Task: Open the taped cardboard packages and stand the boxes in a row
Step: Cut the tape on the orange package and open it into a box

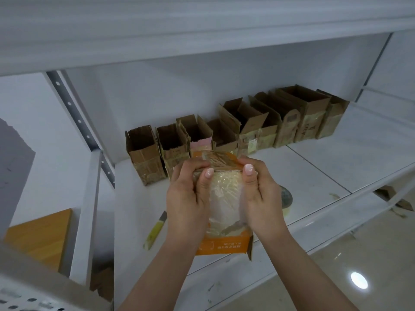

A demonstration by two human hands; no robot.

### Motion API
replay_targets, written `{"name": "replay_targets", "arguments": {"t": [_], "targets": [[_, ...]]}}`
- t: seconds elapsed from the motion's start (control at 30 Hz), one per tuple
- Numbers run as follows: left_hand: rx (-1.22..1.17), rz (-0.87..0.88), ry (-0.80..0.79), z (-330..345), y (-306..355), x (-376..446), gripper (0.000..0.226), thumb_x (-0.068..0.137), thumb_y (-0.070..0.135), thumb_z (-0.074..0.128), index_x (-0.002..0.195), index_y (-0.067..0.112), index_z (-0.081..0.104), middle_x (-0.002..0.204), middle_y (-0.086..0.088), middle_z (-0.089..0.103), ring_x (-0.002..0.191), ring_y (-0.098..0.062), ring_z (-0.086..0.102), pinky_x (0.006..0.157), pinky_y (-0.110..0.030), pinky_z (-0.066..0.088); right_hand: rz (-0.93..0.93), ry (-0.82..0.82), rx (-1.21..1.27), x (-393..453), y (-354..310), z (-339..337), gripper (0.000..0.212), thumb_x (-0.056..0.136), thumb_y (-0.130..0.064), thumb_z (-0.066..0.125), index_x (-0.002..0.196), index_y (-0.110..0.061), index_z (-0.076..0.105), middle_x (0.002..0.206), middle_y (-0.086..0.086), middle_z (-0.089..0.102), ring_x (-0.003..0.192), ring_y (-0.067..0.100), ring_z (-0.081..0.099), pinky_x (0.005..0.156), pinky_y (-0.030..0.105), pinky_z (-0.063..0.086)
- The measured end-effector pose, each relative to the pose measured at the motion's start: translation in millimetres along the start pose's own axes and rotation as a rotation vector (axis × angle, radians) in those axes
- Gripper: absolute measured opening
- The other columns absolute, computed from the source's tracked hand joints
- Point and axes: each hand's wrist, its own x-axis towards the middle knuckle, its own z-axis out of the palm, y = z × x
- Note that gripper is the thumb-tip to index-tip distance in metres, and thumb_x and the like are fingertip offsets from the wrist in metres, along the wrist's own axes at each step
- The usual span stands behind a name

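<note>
Taped package (224, 198), orange-printed cardboard wrapped in clear tape, sits at frame centre, held up over the white shelf (325, 167) by both hands. I see the left hand (188, 194) curled around its left side, thumb laid across the taped face and fingertips hooked over the top edge. The right hand (260, 194) mirrors it on the right side, thumb pressed near the upper corner. Both hands are clamped on the package, close together at its top end. Behind it, along the back of the shelf, a row of opened boxes (235, 126) stands upright with flaps up, running from centre-left to upper right, each just beside the next. A yellow-handled utility knife (155, 232) lies on the shelf at lower left of the hands. A tape roll (286, 198) shows partly behind the right hand. A wooden board (40, 236) lies at lower left of the frame, beyond the shelf upright.
</note>
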Motion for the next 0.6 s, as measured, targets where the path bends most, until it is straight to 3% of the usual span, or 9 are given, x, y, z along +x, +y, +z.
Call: {"name": "replay_targets", "arguments": {"t": [0.07, 0.17, 0.27, 0.37, 0.47, 0.6], "targets": [[0.011, 0.005, -0.015, -0.9, -0.3, 0.2, 0.033, 0.091, 0.059, 0.04, 0.105, 0.036, 0.059, 0.107, 0.012, 0.058, 0.098, -0.001, 0.057, 0.08, -0.019, 0.049, 0.003, -0.008, 0.021, 0.1, 0.1, -0.7, 0.04, 0.091, -0.063, 0.029, 0.112, -0.038, 0.052, 0.095, -0.022, 0.062, 0.085, 0.001, 0.063, 0.074, 0.021, 0.054], [-0.013, -0.02, -0.054, -3.0, -0.3, 0.9, 0.035, 0.087, 0.063, 0.045, 0.106, 0.038, 0.059, 0.11, 0.011, 0.058, 0.101, -0.001, 0.057, 0.083, -0.025, 0.051, -0.016, 0.029, 0.012, 0.6, -0.8, -0.5, 0.027, 0.094, -0.058, 0.032, 0.1, -0.043, 0.053, 0.09, -0.016, 0.063, 0.079, 0.003, 0.063, 0.069, 0.025, 0.054], [-0.034, -0.043, -0.104, -5.3, -2.2, 2.1, 0.029, 0.088, 0.063, 0.054, 0.109, 0.044, 0.061, 0.113, 0.011, 0.059, 0.109, 0.006, 0.052, 0.088, -0.013, 0.045, -0.03, 0.028, -0.005, -1.2, 1.0, 1.9, 0.027, 0.093, -0.059, 0.033, 0.094, -0.043, 0.054, 0.089, -0.016, 0.064, 0.077, 0.004, 0.063, 0.064, 0.019, 0.052], [-0.017, -0.036, -0.119, -5.4, -2.2, 0.2, 0.015, 0.088, 0.052, 0.05, 0.097, 0.048, 0.061, 0.106, 0.014, 0.058, 0.104, 0.011, 0.05, 0.085, -0.003, 0.037, -0.029, 0.013, -0.009, -2.0, 4.9, 2.3, 0.023, 0.095, -0.057, 0.037, 0.092, -0.041, 0.054, 0.082, -0.01, 0.064, 0.075, 0.005, 0.063, 0.062, 0.018, 0.051], [0.001, 0.006, -0.096, -5.0, -6.0, -0.7, 0.012, 0.095, 0.045, 0.052, 0.094, 0.042, 0.063, 0.099, 0.016, 0.059, 0.099, 0.005, 0.054, 0.081, -0.003, 0.038, -0.015, -0.042, 0.005, -0.8, 8.2, 0.3, 0.032, 0.089, -0.063, 0.039, 0.098, -0.039, 0.058, 0.087, -0.007, 0.065, 0.078, 0.009, 0.064, 0.069, 0.024, 0.053], [0.014, 0.039, -0.119, -7.1, -7.6, 2.5, 0.017, 0.089, 0.055, 0.051, 0.095, 0.044, 0.061, 0.101, 0.014, 0.061, 0.1, 0.002, 0.057, 0.082, -0.007, 0.042, -0.026, -0.03, -0.008, -1.5, 10.5, 0.7, 0.032, 0.089, -0.063, 0.042, 0.102, -0.039, 0.06, 0.081, -0.013, 0.065, 0.072, 0.004, 0.061, 0.066, 0.016, 0.048]]}}
